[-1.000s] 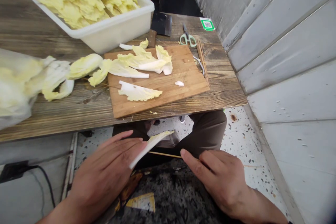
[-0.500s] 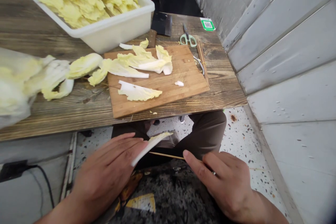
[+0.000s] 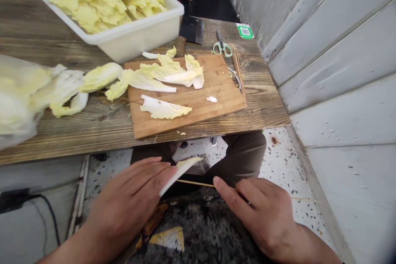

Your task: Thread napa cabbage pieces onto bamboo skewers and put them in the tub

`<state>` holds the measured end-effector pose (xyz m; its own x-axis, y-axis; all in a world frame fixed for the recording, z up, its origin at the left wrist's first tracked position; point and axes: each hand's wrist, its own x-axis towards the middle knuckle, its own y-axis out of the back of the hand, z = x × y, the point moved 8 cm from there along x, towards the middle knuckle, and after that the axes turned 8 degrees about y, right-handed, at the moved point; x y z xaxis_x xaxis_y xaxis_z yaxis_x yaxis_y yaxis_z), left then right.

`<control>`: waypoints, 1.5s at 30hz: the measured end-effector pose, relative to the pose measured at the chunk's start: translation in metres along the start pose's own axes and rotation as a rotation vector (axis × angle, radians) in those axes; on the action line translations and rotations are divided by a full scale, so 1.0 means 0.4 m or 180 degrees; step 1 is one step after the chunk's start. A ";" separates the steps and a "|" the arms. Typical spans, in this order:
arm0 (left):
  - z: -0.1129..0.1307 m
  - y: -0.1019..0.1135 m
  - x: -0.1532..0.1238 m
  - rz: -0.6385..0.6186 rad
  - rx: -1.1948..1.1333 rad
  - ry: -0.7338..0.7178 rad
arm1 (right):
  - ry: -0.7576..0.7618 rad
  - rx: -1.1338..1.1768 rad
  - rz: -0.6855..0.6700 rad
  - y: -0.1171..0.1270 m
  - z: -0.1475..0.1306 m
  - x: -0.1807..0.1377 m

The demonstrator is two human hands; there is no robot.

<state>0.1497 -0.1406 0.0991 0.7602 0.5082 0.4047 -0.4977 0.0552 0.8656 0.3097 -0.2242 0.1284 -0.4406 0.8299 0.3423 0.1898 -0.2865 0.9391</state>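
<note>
Over my lap, my left hand (image 3: 133, 194) is closed on a pale napa cabbage leaf (image 3: 181, 174), its fingers along the leaf's near side. My right hand (image 3: 260, 210) grips a thin wooden skewer (image 3: 198, 183), the index finger stretched along it. The skewer's far end is hidden behind the leaf, so I cannot tell how far it goes in. In front of both hands, a wooden cutting board (image 3: 216, 109) carries a cut cabbage leaf piece (image 3: 165, 109), several more leaves (image 3: 173, 74) and a small white scrap (image 3: 211, 99).
A white plastic tub (image 3: 139, 35) heaped with cabbage leaves stands at the back left. A cleaver (image 3: 192, 29), scissors (image 3: 222, 45) and a bundle of skewers (image 3: 239, 74) lie beyond and beside the board. Bagged cabbage (image 3: 18, 99) rests at left; a panelled wall (image 3: 334, 70) rises at right.
My right hand has shifted slightly left, toward the leaf, and less of the skewer shows between the hands. The leaf has moved a little to the right. The table things stay as they were.
</note>
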 end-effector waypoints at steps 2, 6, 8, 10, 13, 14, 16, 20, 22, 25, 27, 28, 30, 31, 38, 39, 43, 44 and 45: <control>-0.001 -0.006 -0.007 -0.0031 -0.0001 0.0058 | -0.0002 -0.0034 0.0007 0.004 0.000 0.006; -0.007 -0.034 -0.035 -0.0296 0.0044 0.0123 | 0.0033 0.0023 -0.0038 0.011 0.001 0.021; -0.005 -0.037 -0.045 -0.0317 0.0029 0.0046 | 0.0075 0.0078 -0.0096 0.014 0.000 0.026; -0.001 -0.034 -0.049 -0.0282 0.0027 -0.0062 | 0.0110 0.0102 -0.0131 0.017 0.000 0.027; 0.004 -0.033 -0.048 -0.0316 0.0047 -0.0135 | 0.0184 0.0157 -0.0208 0.019 0.000 0.027; 0.006 -0.035 -0.047 -0.0350 0.0037 -0.0146 | 0.0206 0.0169 -0.0221 0.020 -0.001 0.028; 0.008 -0.037 -0.047 -0.0373 0.0000 -0.0128 | 0.0246 0.0194 -0.0257 0.020 -0.001 0.028; 0.017 -0.048 -0.051 -0.0478 -0.0055 -0.0133 | 0.0311 0.0227 -0.0290 0.013 -0.005 0.027; 0.021 -0.051 -0.052 -0.0506 -0.0051 -0.0164 | 0.0286 0.0176 -0.0251 0.010 -0.007 0.025; 0.023 -0.046 -0.049 -0.0419 -0.0037 -0.0154 | 0.0245 0.0116 -0.0199 0.004 -0.011 0.022; 0.026 -0.044 -0.046 -0.0374 -0.0048 -0.0169 | 0.0238 0.0111 -0.0169 0.000 -0.014 0.021; 0.028 -0.044 -0.046 -0.0367 -0.0056 -0.0179 | 0.0238 0.0108 -0.0157 -0.002 -0.015 0.020; 0.030 -0.047 -0.044 -0.0391 -0.0102 -0.0128 | 0.0248 0.0084 -0.0143 -0.006 -0.017 0.018; 0.029 -0.048 -0.042 -0.0388 -0.0147 -0.0059 | 0.0256 0.0069 -0.0140 -0.008 -0.018 0.017; 0.036 -0.047 -0.016 -0.0285 -0.0392 0.0110 | 0.0227 0.0109 -0.0136 -0.024 -0.026 0.029; 0.042 -0.050 -0.010 -0.0359 -0.0419 0.0058 | 0.0263 0.0165 -0.0141 -0.026 -0.030 0.033; 0.056 -0.043 0.014 -0.0284 -0.0268 -0.0009 | 0.0330 0.0259 -0.0161 -0.035 -0.034 0.041; 0.051 -0.038 0.019 -0.0212 -0.0193 0.0064 | 0.0315 0.0252 -0.0150 -0.037 -0.029 0.040; 0.046 -0.033 0.023 -0.0153 -0.0147 0.0112 | 0.0284 0.0271 -0.0150 -0.041 -0.020 0.040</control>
<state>0.1709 -0.1525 0.0966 0.7688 0.5341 0.3517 -0.4804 0.1192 0.8689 0.2927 -0.2099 0.1186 -0.5265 0.7944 0.3029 0.2392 -0.2034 0.9494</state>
